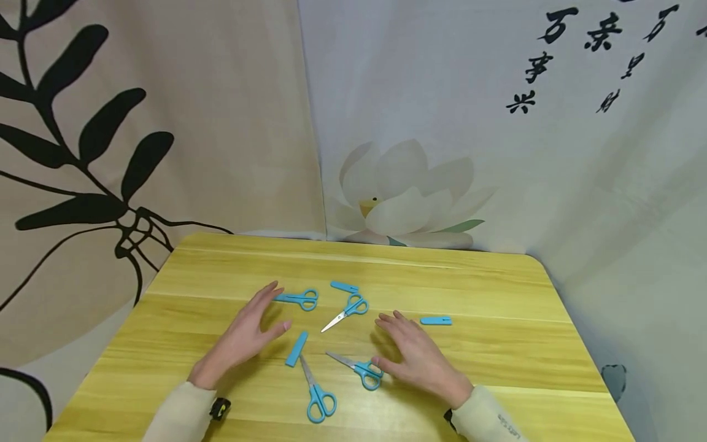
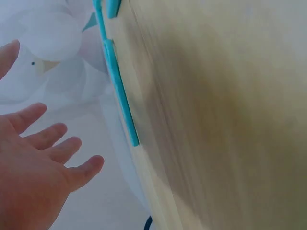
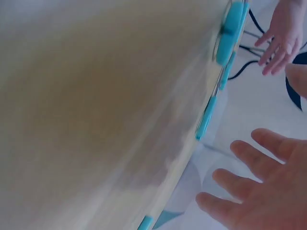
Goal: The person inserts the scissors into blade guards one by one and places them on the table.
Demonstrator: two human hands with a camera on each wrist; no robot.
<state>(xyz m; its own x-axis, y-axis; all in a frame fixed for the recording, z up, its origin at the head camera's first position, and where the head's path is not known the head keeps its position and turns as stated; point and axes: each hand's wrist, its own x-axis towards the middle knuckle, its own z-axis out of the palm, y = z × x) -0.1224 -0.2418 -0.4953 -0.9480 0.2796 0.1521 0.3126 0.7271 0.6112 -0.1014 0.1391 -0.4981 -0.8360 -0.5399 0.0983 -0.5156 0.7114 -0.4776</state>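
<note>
Both hands hover over the table with fingers spread, holding nothing. Nearest the left hand point(image 1: 243, 334) are small scissors point(image 1: 301, 298) with blue handles and a blue sheath over the blades; its fingertips seem close to the sheath's end. Right of these lie bare-bladed scissors point(image 1: 350, 308), just below a loose blue sheath point(image 1: 345, 286). Near the front are scissors point(image 1: 314, 389) whose tip points at another sheath point(image 1: 297, 349). By the thumb of the right hand point(image 1: 420, 359) lie more bare scissors point(image 1: 360, 367). Whether the thumb touches their handle I cannot tell.
A third blue sheath point(image 1: 436, 320) lies right of the right hand's fingertips. Everything rests on a yellow wood-grain table point(image 1: 525, 344). Pale curtains with a printed plant, a lotus flower point(image 1: 409, 196) and black characters hang behind its back edge.
</note>
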